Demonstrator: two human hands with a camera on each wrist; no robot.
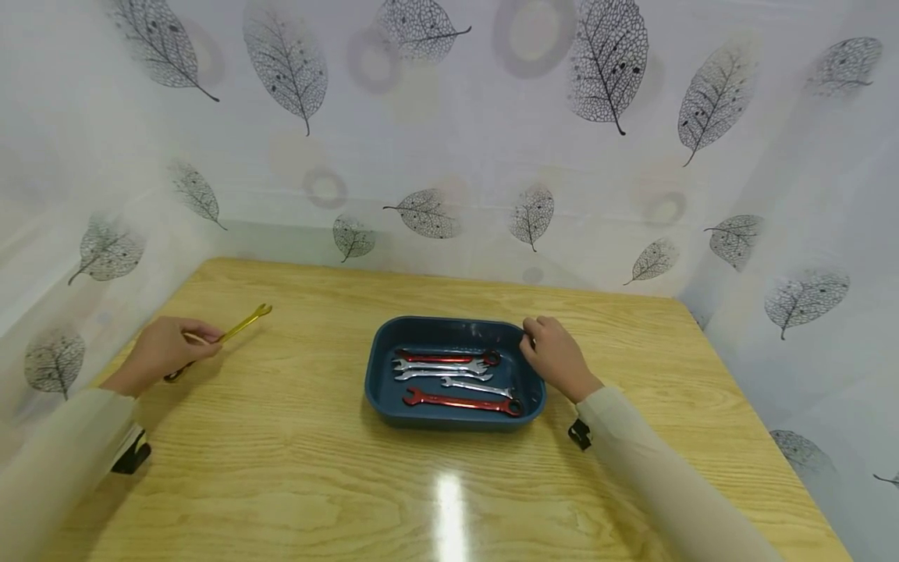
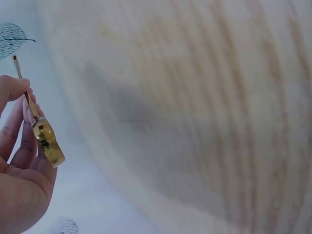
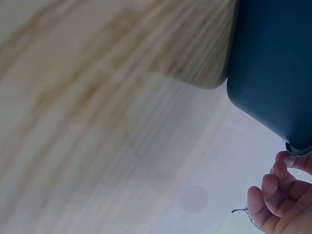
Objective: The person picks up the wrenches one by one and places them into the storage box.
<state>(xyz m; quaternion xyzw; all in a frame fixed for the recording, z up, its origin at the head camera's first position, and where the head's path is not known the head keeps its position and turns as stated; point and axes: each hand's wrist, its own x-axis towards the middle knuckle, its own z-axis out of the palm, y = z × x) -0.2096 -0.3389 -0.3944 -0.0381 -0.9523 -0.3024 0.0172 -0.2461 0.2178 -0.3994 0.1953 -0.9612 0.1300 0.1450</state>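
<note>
My left hand [image 1: 172, 347], out at the table's left side, pinches a gold wrench [image 1: 242, 324] between thumb and fingers. The wrench's open-ended jaw points away to the upper right, and its other end passes below the hand. In the left wrist view the shiny gold wrench [image 2: 45, 141] crosses the fingers. A dark blue rectangular bin [image 1: 456, 424] sits at mid-table. My right hand [image 1: 555, 355] pinches its rim near the far right corner; the right wrist view has the fingertips [image 3: 285, 158] right at that rim.
Inside the bin lie two red wrenches, one at the back and one red wrench [image 1: 460, 402] at the front, with silver wrenches [image 1: 442, 365] between them. The wooden table [image 1: 281, 468] meets a leaf-patterned curtain [image 1: 456, 156] behind and at both sides.
</note>
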